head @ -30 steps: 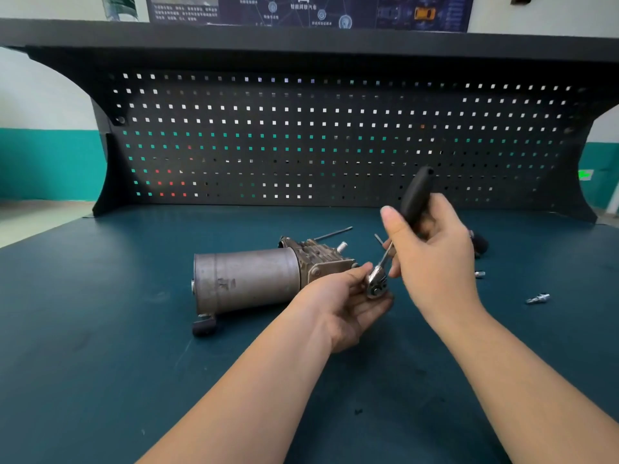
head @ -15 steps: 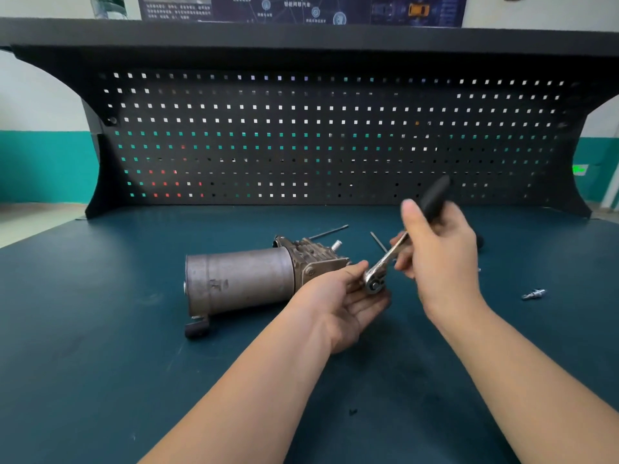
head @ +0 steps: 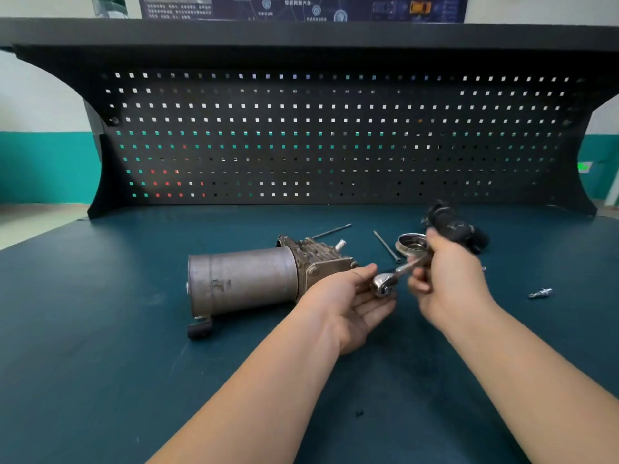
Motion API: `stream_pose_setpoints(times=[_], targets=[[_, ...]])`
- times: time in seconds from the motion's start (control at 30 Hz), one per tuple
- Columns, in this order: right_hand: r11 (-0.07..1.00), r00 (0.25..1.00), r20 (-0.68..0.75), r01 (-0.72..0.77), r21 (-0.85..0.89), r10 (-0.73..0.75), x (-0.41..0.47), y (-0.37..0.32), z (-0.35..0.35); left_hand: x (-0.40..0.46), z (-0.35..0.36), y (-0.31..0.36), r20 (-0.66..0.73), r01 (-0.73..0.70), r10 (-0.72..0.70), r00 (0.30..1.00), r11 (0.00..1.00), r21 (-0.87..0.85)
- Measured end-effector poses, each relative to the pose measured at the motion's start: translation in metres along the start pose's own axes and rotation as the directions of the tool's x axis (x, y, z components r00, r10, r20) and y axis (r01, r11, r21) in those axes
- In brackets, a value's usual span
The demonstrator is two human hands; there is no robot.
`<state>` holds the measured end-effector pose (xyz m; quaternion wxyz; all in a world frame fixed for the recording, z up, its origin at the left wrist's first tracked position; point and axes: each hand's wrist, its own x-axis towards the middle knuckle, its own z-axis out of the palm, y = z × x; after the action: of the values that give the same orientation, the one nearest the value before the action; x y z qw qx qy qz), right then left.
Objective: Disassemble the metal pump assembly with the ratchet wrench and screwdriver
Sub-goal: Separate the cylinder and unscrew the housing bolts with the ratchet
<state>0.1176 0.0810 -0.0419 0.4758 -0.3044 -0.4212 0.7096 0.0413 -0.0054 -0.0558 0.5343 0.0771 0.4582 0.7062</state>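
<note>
The metal pump assembly (head: 248, 283) lies on its side on the dark teal bench, its grey cylinder to the left and its finned cast head to the right. My left hand (head: 348, 303) is at the head end, palm up, fingers touching the chrome head of the ratchet wrench (head: 385, 286). My right hand (head: 449, 279) grips the wrench's black handle, which is blurred and points up to the right. A removed round metal cap (head: 410, 243) lies behind the wrench.
Two long thin bolts (head: 331, 231) (head: 387, 246) lie behind the pump. A small silver fitting (head: 540, 293) rests at the right. A black pegboard (head: 335, 135) closes the back of the bench (head: 100, 363). A tiny dark bit (head: 359, 412) lies near the front.
The wrench handle has swung down and to the right in my right hand, uncovering the round cap behind it. My left hand stays at the wrench head.
</note>
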Motion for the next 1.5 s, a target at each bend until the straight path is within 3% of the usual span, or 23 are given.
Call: stream_pose_setpoints(times=[0.03, 0.1, 0.13, 0.2, 0.3, 0.37, 0.43, 0.5, 0.53, 0.6, 0.67, 0.73, 0.8, 0.87, 0.93, 1.0, 1.07, 1.13, 1.2, 1.27, 1.3, 1.4, 1.5], targets=[[0.969, 0.971, 0.084, 0.231, -0.093, -0.223, -0.006, -0.004, 0.003, -0.001, 0.000, 0.001, 0.005, 0.008, -0.008, 1.000, 1.000, -0.015], [0.778, 0.805, 0.297, 0.583, -0.232, -0.514, -0.020, -0.008, 0.009, -0.003, -0.001, 0.002, 0.007, 0.027, -0.027, 1.000, 0.999, -0.042], [0.721, 0.750, 0.355, 0.650, -0.241, -0.558, -0.025, -0.009, 0.010, -0.003, -0.002, 0.003, 0.007, 0.040, -0.039, 0.999, 0.998, -0.053], [0.701, 0.736, 0.378, 0.665, -0.256, -0.561, -0.027, -0.009, 0.010, -0.004, -0.004, 0.004, -0.001, 0.059, -0.059, 0.998, 0.995, -0.077], [0.827, 0.870, 0.217, 0.489, -0.277, -0.442, -0.015, -0.008, 0.007, -0.004, -0.002, 0.004, 0.001, 0.030, -0.030, 1.000, 0.996, -0.084], [0.988, 0.993, -0.020, 0.113, -0.104, -0.116, -0.003, -0.003, 0.004, -0.003, 0.000, 0.003, -0.011, -0.010, 0.009, 1.000, 0.995, -0.097], [0.963, 0.961, -0.099, -0.246, 0.108, 0.257, 0.002, 0.006, -0.003, -0.002, 0.002, 0.000, -0.022, -0.031, 0.029, 0.999, 0.995, -0.091], [0.926, 0.927, -0.104, -0.341, 0.159, 0.359, 0.004, 0.009, -0.004, -0.002, 0.003, -0.001, -0.029, -0.025, 0.023, 0.999, 0.997, -0.073], [0.955, 0.955, -0.084, -0.275, 0.112, 0.285, 0.004, 0.007, -0.004, -0.002, 0.002, -0.001, -0.021, -0.016, 0.014, 1.000, 0.998, -0.067], [0.994, 0.995, 0.022, 0.096, -0.043, -0.095, 0.000, 0.001, 0.002, -0.004, 0.001, 0.000, 0.004, 0.006, -0.006, 1.000, 0.998, -0.060], [0.868, 0.885, 0.202, 0.456, -0.196, -0.419, -0.009, -0.005, 0.007, -0.004, 0.000, 0.001, 0.005, 0.024, -0.023, 1.000, 0.998, -0.065], [0.788, 0.823, 0.276, 0.561, -0.253, -0.497, -0.017, -0.007, 0.009, -0.006, -0.002, 0.002, 0.000, 0.044, -0.044, 0.999, 0.996, -0.081], [0.782, 0.828, 0.277, 0.556, -0.282, -0.488, -0.018, -0.007, 0.008, -0.006, -0.003, 0.003, 0.000, 0.062, -0.062, 0.998, 0.993, -0.098], [0.851, 0.895, 0.184, 0.443, -0.281, -0.405, -0.012, -0.007, 0.007, -0.006, -0.002, 0.005, -0.001, 0.056, -0.057, 0.998, 0.993, -0.104], [0.980, 0.990, -0.021, 0.138, -0.146, -0.142, -0.005, -0.003, 0.005, -0.006, 0.001, 0.005, -0.007, 0.031, -0.032, 0.999, 0.994, -0.106], [0.973, 0.964, -0.135, -0.221, 0.072, 0.229, -0.003, 0.007, 0.001, -0.004, 0.002, 0.003, -0.023, 0.003, -0.006, 1.000, 0.994, -0.105], [0.904, 0.899, -0.159, -0.373, 0.208, 0.408, -0.003, 0.013, -0.002, -0.003, 0.002, 0.002, -0.036, -0.008, 0.005, 0.999, 0.996, -0.094], [0.943, 0.944, -0.119, -0.287, 0.170, 0.309, -0.004, 0.009, 0.000, -0.003, 0.002, 0.001, -0.030, 0.003, -0.006, 1.000, 0.995, -0.096], [0.996, 0.996, 0.001, 0.090, 0.003, -0.090, -0.009, 0.001, 0.006, -0.003, 0.001, 0.001, -0.012, 0.023, -0.025, 1.000, 0.995, -0.100], [0.835, 0.854, 0.241, 0.509, -0.211, -0.460, -0.019, -0.004, 0.010, -0.004, 0.001, 0.000, -0.007, 0.044, -0.045, 0.999, 0.994, -0.104], [0.748, 0.783, 0.330, 0.612, -0.257, -0.528, -0.024, -0.006, 0.011, -0.004, 0.000, 0.000, -0.008, 0.054, -0.055, 0.998, 0.992, -0.110], [0.716, 0.754, 0.390, 0.643, -0.272, -0.529, -0.029, -0.010, 0.011, -0.007, -0.001, 0.001, -0.014, 0.057, -0.058, 0.998, 0.993, -0.103], [0.844, 0.890, 0.203, 0.453, -0.287, -0.409, -0.015, -0.008, 0.009, -0.007, 0.000, 0.002, -0.004, 0.026, -0.026, 1.000, 0.995, -0.095]])
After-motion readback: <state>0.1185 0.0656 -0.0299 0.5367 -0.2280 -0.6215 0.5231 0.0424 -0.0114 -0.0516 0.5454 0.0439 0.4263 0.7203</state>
